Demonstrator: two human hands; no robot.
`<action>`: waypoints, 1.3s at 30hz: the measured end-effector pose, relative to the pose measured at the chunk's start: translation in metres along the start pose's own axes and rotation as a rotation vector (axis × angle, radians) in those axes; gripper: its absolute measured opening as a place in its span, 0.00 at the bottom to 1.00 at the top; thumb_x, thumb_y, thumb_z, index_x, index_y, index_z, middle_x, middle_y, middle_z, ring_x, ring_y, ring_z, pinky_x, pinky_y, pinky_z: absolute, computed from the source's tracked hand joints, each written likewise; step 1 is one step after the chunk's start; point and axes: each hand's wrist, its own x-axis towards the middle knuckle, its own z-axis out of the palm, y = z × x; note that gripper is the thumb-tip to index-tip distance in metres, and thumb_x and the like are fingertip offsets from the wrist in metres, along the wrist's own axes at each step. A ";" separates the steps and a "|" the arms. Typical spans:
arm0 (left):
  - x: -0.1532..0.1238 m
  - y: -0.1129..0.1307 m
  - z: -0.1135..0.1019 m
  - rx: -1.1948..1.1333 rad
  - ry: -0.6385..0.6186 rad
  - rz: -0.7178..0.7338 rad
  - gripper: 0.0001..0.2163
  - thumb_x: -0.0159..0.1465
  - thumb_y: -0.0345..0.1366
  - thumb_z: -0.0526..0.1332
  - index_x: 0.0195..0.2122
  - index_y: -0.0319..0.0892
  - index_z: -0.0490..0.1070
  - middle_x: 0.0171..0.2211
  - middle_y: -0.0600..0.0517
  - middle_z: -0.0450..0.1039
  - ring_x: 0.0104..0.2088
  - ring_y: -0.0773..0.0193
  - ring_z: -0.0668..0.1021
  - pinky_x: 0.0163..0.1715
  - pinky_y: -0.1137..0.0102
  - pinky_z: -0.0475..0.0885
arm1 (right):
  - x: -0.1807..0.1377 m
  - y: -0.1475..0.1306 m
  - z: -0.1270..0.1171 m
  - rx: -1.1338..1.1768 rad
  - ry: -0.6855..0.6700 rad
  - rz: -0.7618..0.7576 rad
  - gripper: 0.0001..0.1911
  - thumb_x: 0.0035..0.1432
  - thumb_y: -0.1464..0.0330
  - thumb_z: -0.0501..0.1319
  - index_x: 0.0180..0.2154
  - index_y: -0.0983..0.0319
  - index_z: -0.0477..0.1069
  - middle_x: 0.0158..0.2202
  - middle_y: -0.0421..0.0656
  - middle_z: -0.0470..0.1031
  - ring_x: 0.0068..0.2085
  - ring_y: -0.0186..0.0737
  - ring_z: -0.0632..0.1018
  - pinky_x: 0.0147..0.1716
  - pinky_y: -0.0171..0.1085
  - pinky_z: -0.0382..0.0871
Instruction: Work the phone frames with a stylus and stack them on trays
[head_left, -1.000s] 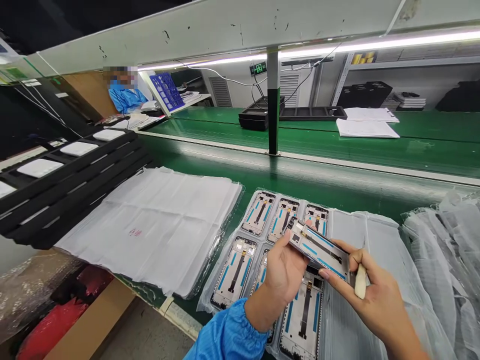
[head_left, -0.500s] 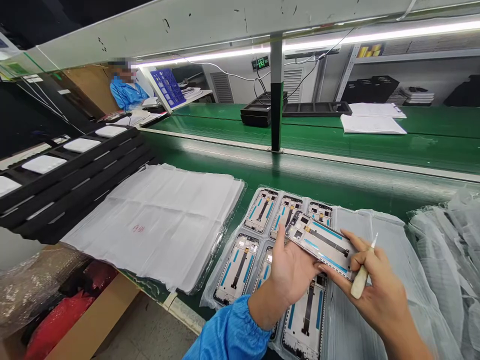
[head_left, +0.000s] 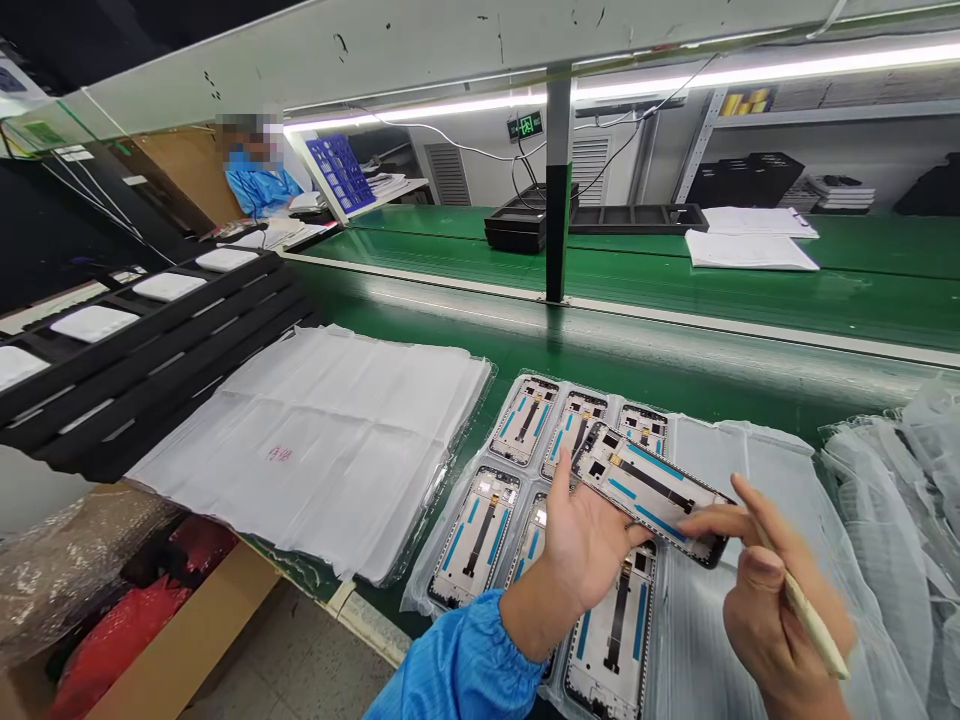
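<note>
Bench view, 12 o'clock straight ahead; the **left hand** (head_left: 589, 548) sits at about 6 o'clock, palm up and fingers spread, thumb raised at the edge of a **phone screen assembly** (head_left: 649, 490), which it holds tilted, clear of the tray below; the panel's back shows, with blue strips and a dark central strip; the **right hand** (head_left: 780, 615), at about 4 o'clock, grips a **cream-handled pick** (head_left: 814, 625) in a narrow hold against the thumb; its extended **forefinger** (head_left: 712, 520) reaches over the panel's lower right edge, and blur hides whether it touches; a blue **cuffed sleeve** (head_left: 457, 660) covers the left forearm; beneath both hands lies a **clear plastic blister tray** (head_left: 420, 590) of matching **phone screen assemblies** (head_left: 474, 538) on a **green conveyor bench** (head_left: 600, 350); a **bagged stack of white tissue** (head_left: 315, 450) lies at 9 o'clock, beside a **black foam tray with white pads** (head_left: 150, 370); **crumpled plastic film** (head_left: 885, 530) heaps at 3 o'clock; across the belt, at 1 o'clock, sit **black trays** (head_left: 521, 225) and **paper sheets** (head_left: 750, 250); a **co-worker in a blue smock** (head_left: 255, 180) sits at 11 o'clock.
</note>
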 end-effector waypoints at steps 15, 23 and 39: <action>0.001 -0.003 -0.003 0.085 -0.063 0.043 0.43 0.70 0.67 0.48 0.71 0.36 0.65 0.57 0.35 0.74 0.51 0.44 0.79 0.51 0.55 0.73 | 0.003 -0.015 0.029 0.250 -0.156 -0.009 0.06 0.77 0.73 0.57 0.50 0.61 0.72 0.42 0.42 0.74 0.40 0.32 0.78 0.41 0.27 0.73; -0.001 -0.002 0.005 0.055 0.049 0.021 0.40 0.75 0.61 0.38 0.70 0.31 0.65 0.58 0.34 0.74 0.50 0.47 0.80 0.50 0.57 0.74 | 0.008 -0.016 0.029 0.226 -0.152 -0.106 0.09 0.76 0.76 0.58 0.52 0.62 0.74 0.49 0.46 0.72 0.48 0.35 0.77 0.48 0.30 0.74; -0.001 -0.006 0.005 0.093 0.059 0.079 0.38 0.76 0.58 0.36 0.69 0.31 0.63 0.61 0.35 0.72 0.53 0.49 0.80 0.52 0.59 0.74 | 0.003 -0.012 0.033 0.053 -0.014 -0.143 0.09 0.74 0.75 0.62 0.54 0.66 0.72 0.54 0.47 0.75 0.56 0.40 0.76 0.59 0.35 0.69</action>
